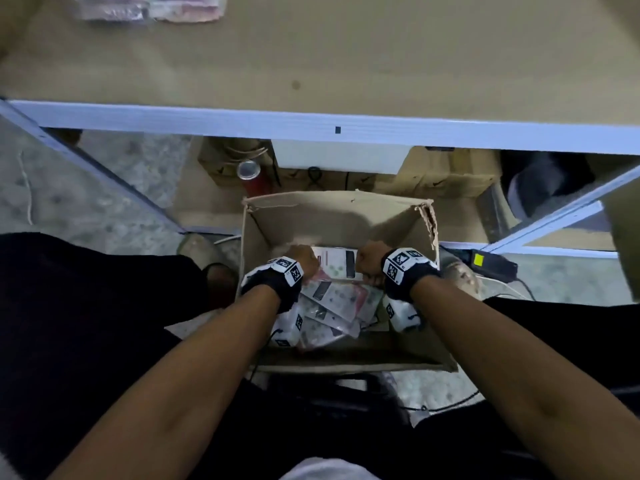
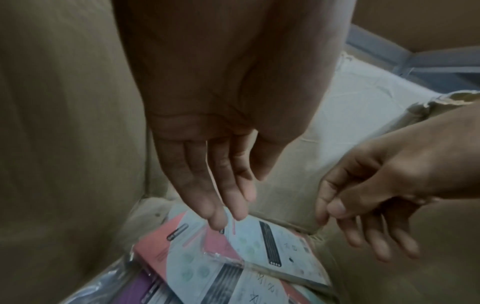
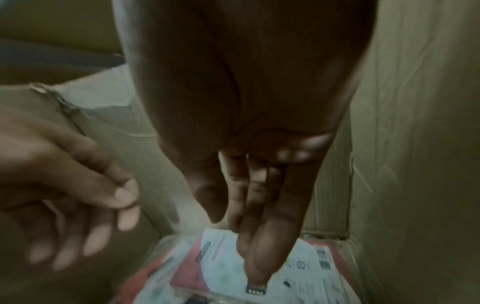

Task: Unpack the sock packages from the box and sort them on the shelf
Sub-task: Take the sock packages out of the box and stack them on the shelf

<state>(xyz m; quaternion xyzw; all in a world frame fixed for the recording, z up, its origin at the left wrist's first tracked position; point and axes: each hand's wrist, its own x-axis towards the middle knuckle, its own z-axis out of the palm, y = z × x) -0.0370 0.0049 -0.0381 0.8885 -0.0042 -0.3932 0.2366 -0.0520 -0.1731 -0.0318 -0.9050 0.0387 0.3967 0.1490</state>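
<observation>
An open cardboard box stands on the floor below the shelf. Several sock packages in clear plastic, with white, pink and purple cards, lie in it. Both hands are down inside the box. My left hand has straight fingers pointing down, just above or touching the top sock package. My right hand also reaches down with straight fingers onto a white-carded package. Neither hand holds anything. Two sock packages lie at the shelf's far left.
Under the shelf stand a red can and brown cartons. A black power adapter with a yellow label and cables lie on the floor right of the box. Slanted shelf braces run on both sides.
</observation>
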